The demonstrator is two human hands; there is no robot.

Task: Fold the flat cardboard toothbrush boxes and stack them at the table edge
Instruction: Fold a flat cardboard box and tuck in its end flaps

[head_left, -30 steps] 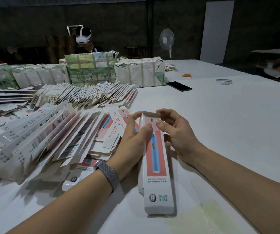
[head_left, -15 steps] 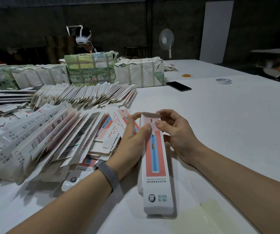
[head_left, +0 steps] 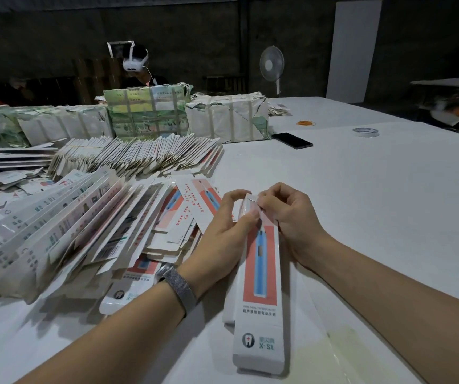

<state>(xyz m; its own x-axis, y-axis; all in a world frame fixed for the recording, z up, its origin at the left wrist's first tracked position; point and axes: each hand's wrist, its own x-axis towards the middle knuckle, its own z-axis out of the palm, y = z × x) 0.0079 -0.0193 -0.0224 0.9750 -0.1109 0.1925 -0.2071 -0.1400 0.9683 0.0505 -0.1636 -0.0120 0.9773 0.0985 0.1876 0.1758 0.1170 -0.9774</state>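
cardboard box [head_left: 260, 273] top edge pinched by left hand [head_left: 222, 231] and right hand [head_left: 292, 217].

Since a second ago I see the end flap at the far end of the toothbrush box [head_left: 260, 261] folded down, with my right hand [head_left: 286, 217] now curled over that end and my left hand [head_left: 222, 228] pinching beside it.

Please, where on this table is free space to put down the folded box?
Bare table lies right of the right hand, reaching back to the phone and tape roll. Left of the left hand it is crowded: flat boxes cover the surface up to the wrapped bundles.
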